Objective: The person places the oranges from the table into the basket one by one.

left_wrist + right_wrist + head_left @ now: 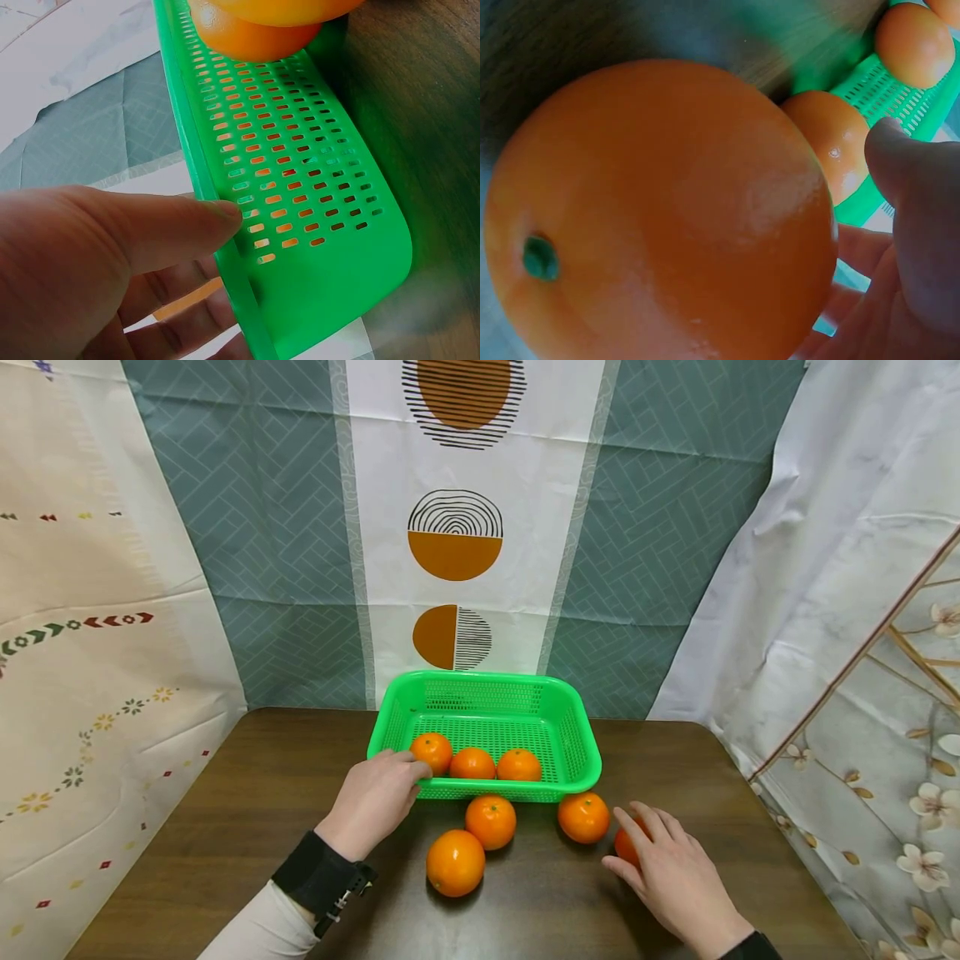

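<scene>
A green perforated plastic basket (487, 729) stands at the back of the table with three oranges (472, 764) inside. At its front left corner my left hand (378, 797) pinches the rim; in the left wrist view the thumb (180, 229) lies on the outer side and the fingers are behind the rim. My right hand (675, 872) reaches over an orange (626, 847) right of the basket and partly hides it. In the right wrist view, the fingers are behind this orange (667, 217), and the thumb (915, 165) is spread away from it.
In front of the basket, two oranges (455, 862) lie close together near the middle. Another orange (583, 817) is by its front right corner. The brown wooden table (247, 793) is backed and flanked by patterned cloths (277, 527).
</scene>
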Demonstrator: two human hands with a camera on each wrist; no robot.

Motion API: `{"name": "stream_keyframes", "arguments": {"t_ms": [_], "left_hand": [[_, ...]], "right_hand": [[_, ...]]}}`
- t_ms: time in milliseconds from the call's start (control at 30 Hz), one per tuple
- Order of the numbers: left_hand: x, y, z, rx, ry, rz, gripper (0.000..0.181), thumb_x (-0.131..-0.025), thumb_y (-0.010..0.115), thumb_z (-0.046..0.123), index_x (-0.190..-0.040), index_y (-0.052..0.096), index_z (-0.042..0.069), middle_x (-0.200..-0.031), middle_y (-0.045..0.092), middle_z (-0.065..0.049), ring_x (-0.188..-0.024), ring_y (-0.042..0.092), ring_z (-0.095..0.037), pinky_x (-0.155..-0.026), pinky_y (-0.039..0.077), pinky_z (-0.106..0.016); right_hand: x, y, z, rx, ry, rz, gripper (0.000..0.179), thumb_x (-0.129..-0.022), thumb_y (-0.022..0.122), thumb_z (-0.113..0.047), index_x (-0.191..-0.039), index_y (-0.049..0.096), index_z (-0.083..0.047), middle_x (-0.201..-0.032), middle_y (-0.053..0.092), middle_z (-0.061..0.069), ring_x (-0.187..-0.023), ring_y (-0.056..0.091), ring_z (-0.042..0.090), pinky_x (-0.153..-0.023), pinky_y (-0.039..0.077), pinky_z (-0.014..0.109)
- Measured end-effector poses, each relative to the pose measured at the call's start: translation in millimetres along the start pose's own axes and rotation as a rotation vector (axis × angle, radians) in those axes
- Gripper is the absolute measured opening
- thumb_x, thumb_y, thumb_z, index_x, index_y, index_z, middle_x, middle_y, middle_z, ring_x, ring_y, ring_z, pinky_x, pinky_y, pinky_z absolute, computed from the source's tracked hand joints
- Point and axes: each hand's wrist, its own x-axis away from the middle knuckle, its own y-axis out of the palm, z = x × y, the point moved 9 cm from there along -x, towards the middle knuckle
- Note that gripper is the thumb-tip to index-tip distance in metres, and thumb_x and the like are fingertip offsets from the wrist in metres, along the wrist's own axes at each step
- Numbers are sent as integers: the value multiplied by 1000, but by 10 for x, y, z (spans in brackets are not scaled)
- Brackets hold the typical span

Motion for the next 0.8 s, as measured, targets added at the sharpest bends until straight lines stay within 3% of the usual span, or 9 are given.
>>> {"name": "stream_keyframes", "arguments": {"t_ms": [367,800], "left_hand": [[-2,9,-8,8,-7,-5,22,-87,91,1,-94,79,18,-87,67,2,-76,59,-21,-63,54,-35],[-2,10,-16,9,-9,-2,21,-87,90,1,-94,80,18,-87,68,3,-76,59,-21,-63,54,-35]], "right_hand": [[-28,114,62,0,46,-66,68,-95,85,-52,-145,70,-9,-144,64,19,-125,64,44,-86,61,62],[-49,190,99,-12,73,-61,66,-92,89,-49,-140,71,-7,-140,66,20,-124,64,45,-81,63,59]]}}
